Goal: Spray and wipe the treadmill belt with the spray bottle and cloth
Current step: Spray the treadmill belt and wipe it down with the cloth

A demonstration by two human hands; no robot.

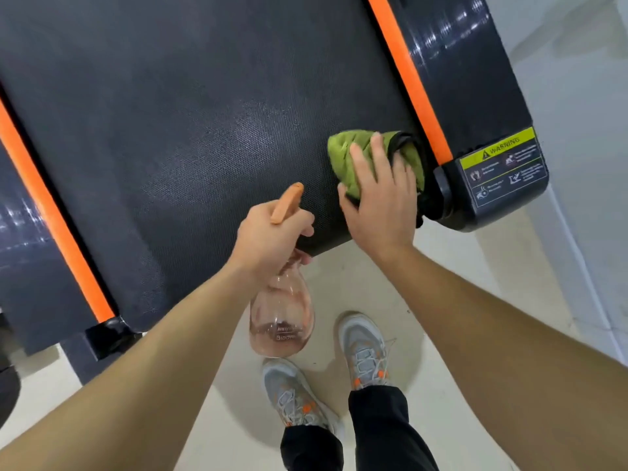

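Observation:
The dark textured treadmill belt (190,130) fills the upper part of the head view, its rear end close to my feet. My right hand (380,202) presses a crumpled green cloth (345,154) flat on the belt's near right corner, fingers spread over it. My left hand (272,239) grips the neck of a clear pink spray bottle (282,321) with an orange spray head (289,202). The bottle hangs over the floor just behind the belt's rear edge, with its nozzle pointing over the belt. A faint lighter sheen shows on the belt in the middle.
Orange side rails run along both sides of the belt, the right rail (407,79) and the left rail (54,226). A black end cap with a yellow warning label (503,171) sits right of the cloth. My grey shoes (363,351) stand on pale floor tiles.

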